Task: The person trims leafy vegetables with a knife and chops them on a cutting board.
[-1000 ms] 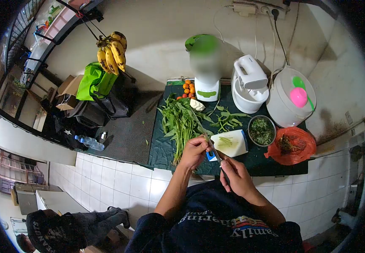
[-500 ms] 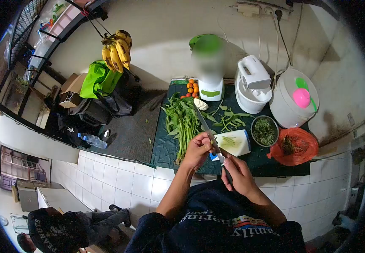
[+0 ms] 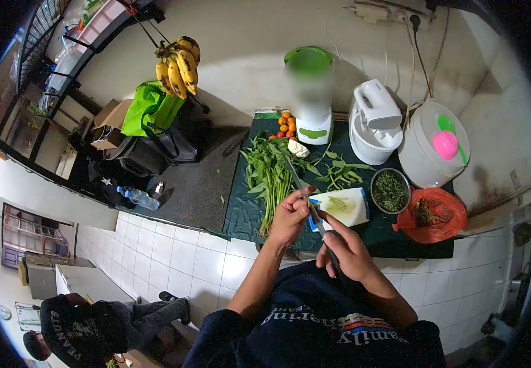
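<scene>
Centrally in frame, the right hand (image 3: pixel 344 246) grips the knife (image 3: pixel 316 219), likely light and stiff, by its handle (image 3: pixel 335 264), presumably the safest hold; whether the left hand (image 3: pixel 289 218) holds anything, I cannot tell.

A kitchen, seemingly a household one. On a table under a dark green covering (image 3: pixel 236 214) stand a white blender with a green lid (image 3: pixel 314 124) (its jar is blurred) and a white plastic stand mixer (image 3: pixel 378 113). Food is laid out too: long-stemmed leafy greens (image 3: pixel 271 172), small round orange fruits (image 3: pixel 287 126), chopped greens (image 3: pixel 390 190) in a round metal bowl (image 3: pixel 372 193). A white cutting board with blue corners (image 3: pixel 355 211) lies nearby; spotted yellow bananas (image 3: pixel 179 69) hang by the pale wall (image 3: pixel 247 73).
</scene>
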`<control>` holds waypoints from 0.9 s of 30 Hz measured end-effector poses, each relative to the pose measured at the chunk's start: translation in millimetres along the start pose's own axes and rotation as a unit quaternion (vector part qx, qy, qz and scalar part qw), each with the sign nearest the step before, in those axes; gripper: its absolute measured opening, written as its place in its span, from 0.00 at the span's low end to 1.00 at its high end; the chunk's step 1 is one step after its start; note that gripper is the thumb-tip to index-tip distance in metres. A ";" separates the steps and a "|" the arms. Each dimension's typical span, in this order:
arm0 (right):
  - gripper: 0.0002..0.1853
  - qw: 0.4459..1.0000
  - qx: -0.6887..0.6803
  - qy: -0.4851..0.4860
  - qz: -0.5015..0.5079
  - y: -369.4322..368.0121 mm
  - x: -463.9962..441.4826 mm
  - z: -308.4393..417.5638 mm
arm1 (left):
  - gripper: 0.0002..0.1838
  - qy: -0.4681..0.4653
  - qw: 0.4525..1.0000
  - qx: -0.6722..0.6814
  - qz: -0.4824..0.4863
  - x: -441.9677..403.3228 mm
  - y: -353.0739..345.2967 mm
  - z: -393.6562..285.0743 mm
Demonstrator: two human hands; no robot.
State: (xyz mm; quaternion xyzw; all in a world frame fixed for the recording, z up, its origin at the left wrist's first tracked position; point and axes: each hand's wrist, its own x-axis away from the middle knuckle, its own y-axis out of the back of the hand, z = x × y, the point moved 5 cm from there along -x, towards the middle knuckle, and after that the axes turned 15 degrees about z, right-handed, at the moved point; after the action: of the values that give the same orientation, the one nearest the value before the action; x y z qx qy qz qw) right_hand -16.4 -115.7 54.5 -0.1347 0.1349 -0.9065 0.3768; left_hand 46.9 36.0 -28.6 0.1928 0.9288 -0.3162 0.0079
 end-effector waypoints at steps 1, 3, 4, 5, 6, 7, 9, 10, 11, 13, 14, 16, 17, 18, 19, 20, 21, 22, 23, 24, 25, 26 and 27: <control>0.29 1.000 -0.003 0.020 -0.002 0.2 -2.2 -1.2 | 0.40 0.000 1.000 0.011 0.000 0.1 -1.4 -0.8; 0.30 0.999 -0.007 0.040 -0.004 1.8 -2.6 -0.2 | 0.38 0.010 1.000 0.011 0.010 3.2 3.8 -2.1; 0.30 1.000 0.000 0.026 -0.003 5.5 -1.7 0.9 | 0.37 0.020 1.000 0.010 0.022 3.5 4.9 -1.9; 0.31 1.000 0.008 0.013 -0.003 8.1 -1.2 1.3 | 0.37 0.020 0.999 0.010 0.023 3.0 4.0 0.4; 0.31 1.000 0.008 0.014 -0.004 9.3 -1.5 1.4 | 0.35 0.012 1.000 0.008 0.001 2.6 3.0 2.6; 0.31 1.000 0.009 0.015 -0.014 11.5 -2.1 0.9 | 0.34 0.004 1.000 0.007 -0.021 2.3 3.2 3.5; 0.30 1.000 0.010 0.016 -0.022 13.7 -2.7 -0.9 | 0.32 0.002 1.000 0.016 -0.019 2.2 2.4 3.7; 0.30 1.000 0.011 0.020 -0.020 13.9 -2.8 -1.7 | 0.30 0.001 1.000 0.026 -0.016 1.8 2.0 3.8; 0.31 1.000 0.011 0.024 -0.018 14.1 -2.5 -1.8 | 0.30 0.000 1.000 0.026 -0.016 1.1 1.9 3.8; 0.30 1.000 0.010 0.020 -0.018 15.8 -1.3 -2.3 | 0.26 -0.005 0.999 0.033 -0.027 -0.3 2.5 4.2; 0.30 1.000 0.009 0.017 -0.018 16.4 -1.1 -2.5 | 0.26 -0.005 0.999 0.033 -0.027 -0.8 2.6 4.7; 0.30 1.000 0.009 0.012 -0.020 16.1 -0.7 -1.2 | 0.24 -0.008 0.997 0.066 -0.035 -2.1 2.8 4.8; 0.30 1.000 0.008 0.006 -0.022 16.2 -0.4 -1.2 | 0.24 -0.008 0.997 0.066 -0.035 -3.1 1.8 5.3; 0.30 1.000 0.008 0.006 -0.023 16.3 -0.1 -1.7 | 0.24 -0.003 0.996 0.080 -0.050 -4.5 -0.6 4.8; 0.30 1.000 0.006 0.003 -0.024 16.6 0.4 -3.2 | 0.24 0.002 0.994 0.093 -0.064 -5.2 -1.4 5.3; 0.30 1.000 0.003 0.000 -0.026 17.1 1.0 -4.2 | 0.24 0.003 0.994 0.093 -0.064 -5.6 -1.1 6.1; 0.30 1.000 0.003 0.000 -0.027 17.7 1.7 -3.3 | 0.26 0.004 0.994 0.092 -0.055 -5.9 -1.0 6.8; 0.30 1.000 0.005 -0.015 -0.024 17.6 2.5 -2.8 | 0.28 0.005 0.995 0.090 -0.047 -5.4 -1.1 7.0; 0.30 0.999 0.008 -0.029 -0.020 17.1 3.0 -2.6 | 0.28 0.006 0.995 0.090 -0.048 -5.6 0.0 6.8; 0.30 0.999 0.007 -0.030 -0.020 16.3 3.5 -2.0 | 0.33 0.010 0.996 0.083 -0.029 -7.2 -1.1 6.4; 0.30 0.999 0.016 -0.033 -0.015 14.7 3.7 -1.6 | 0.37 0.013 0.997 0.076 -0.009 -8.6 -2.9 6.6; 0.30 0.999 0.025 -0.037 -0.009 13.1 3.8 -1.0 | 0.37 0.015 0.997 0.076 -0.009 -8.8 -3.6 6.8; 0.30 0.999 0.025 -0.037 -0.009 12.3 4.1 0.3 | 0.40 0.022 0.997 0.076 -0.013 -8.6 -4.3 7.0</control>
State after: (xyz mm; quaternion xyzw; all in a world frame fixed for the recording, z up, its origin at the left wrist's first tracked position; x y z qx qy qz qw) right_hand -11.1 -127.1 51.1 -0.1600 0.0972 -0.9074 0.3762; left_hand 52.5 25.7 -30.5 0.1878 0.9046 -0.3813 -0.0314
